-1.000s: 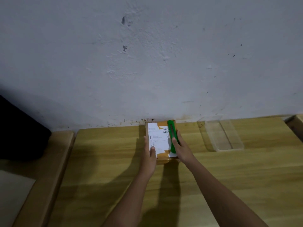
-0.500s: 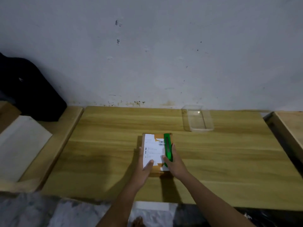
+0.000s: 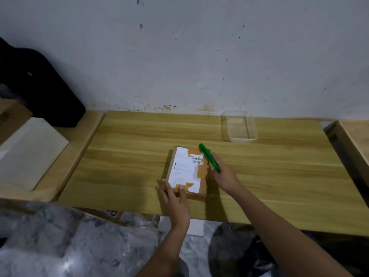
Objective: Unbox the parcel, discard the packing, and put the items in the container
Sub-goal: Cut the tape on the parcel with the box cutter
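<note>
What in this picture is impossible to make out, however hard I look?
All in the head view:
- What is inside the parcel: it is closed and taped.
- The writing on its label: too small and blurred.
- Whether the green cutter has its blade out: the tip is too small to tell.
- The palm of the right hand: turned away.
- The heap under the table: blurred and cut off by the bottom edge.

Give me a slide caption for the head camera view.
Left hand steadies a taped parcel on the table; right hand holds a green cutter.
</note>
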A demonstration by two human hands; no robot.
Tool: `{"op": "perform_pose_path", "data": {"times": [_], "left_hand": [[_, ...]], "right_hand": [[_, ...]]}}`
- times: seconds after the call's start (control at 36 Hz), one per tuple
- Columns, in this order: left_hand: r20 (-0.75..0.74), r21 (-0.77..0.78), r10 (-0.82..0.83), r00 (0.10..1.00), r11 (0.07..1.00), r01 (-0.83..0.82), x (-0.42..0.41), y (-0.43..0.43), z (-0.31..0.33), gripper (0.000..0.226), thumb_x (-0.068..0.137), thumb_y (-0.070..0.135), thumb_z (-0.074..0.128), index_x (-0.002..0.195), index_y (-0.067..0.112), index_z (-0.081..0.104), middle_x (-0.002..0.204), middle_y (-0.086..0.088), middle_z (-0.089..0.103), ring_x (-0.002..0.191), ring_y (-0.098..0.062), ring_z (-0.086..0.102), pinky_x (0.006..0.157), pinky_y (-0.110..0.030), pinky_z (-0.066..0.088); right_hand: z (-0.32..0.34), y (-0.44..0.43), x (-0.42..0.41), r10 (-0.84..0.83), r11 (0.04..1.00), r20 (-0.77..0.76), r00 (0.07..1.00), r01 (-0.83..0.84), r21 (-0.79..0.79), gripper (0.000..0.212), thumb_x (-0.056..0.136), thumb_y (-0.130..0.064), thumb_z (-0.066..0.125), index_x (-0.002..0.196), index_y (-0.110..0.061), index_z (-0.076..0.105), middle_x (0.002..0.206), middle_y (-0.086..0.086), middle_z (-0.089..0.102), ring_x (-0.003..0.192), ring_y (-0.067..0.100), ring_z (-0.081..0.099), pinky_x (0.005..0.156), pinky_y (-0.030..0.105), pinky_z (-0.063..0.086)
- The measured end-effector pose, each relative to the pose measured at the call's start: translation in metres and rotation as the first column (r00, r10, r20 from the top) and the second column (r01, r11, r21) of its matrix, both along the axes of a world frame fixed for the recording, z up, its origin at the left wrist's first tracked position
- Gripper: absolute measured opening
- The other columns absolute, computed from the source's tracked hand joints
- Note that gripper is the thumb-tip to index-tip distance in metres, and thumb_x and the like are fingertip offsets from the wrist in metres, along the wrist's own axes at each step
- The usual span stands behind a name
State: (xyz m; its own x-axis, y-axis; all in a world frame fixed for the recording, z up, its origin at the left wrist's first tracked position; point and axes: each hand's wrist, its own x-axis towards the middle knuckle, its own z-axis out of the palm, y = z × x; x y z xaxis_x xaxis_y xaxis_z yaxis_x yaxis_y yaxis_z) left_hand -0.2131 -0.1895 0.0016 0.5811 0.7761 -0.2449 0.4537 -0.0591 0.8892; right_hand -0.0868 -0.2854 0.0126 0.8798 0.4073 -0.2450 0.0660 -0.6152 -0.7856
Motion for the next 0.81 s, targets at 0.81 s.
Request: {"op": "perform_pose_path", "data": {"times": [0.81], "left_hand": [[-0.094, 0.165, -0.137, 0.986, 0.975, 0.151, 0.093, 0.080, -0.023, 0.061, 0.098, 0.033, 0.037, 0.149, 0.017, 0.007, 0.158, -0.014, 0.001, 0.146, -0.020, -0.001, 0.112, -0.031, 0.016]], "right_hand": [[0.007, 0.005, 0.049, -0.097, 0.992, 0.309, 0.946, 0.117, -0.047, 0.032, 0.092, -0.021, 0.054, 0.124, -0.025, 0.058, 0.080, 0.017, 0.070, 0.068, 0.030, 0.063, 0.059, 0.039, 0.053]]}}
